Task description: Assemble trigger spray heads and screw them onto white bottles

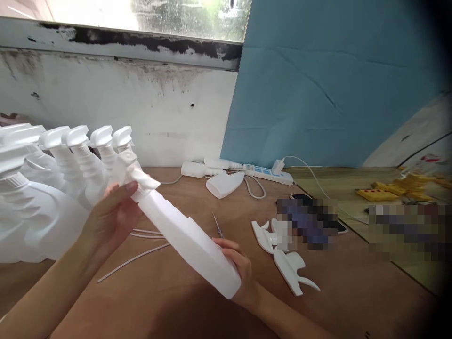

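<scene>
A white spray bottle (187, 235) is held tilted above the brown table, its trigger head toward the upper left and its base toward the lower right. Round the trigger head and neck, my left hand (113, 212) is closed, the thumb pressed on the near side. My right hand (242, 270) grips the bottle's base end from the right, with fingers wrapped over its far edge. Behind the bottle, a small screwdriver (218, 226) lies on the table. Thin white tubes (134, 261) lie beneath the bottle, near my left wrist.
Several upright white spray bottles (81, 165) crowd the left side. Two loose spray heads (289, 273) lie at the right. At the wall are white bottles lying flat (224, 183) and a power strip (270, 174) with a cable. Yellow pieces (388, 190) sit on the far right surface.
</scene>
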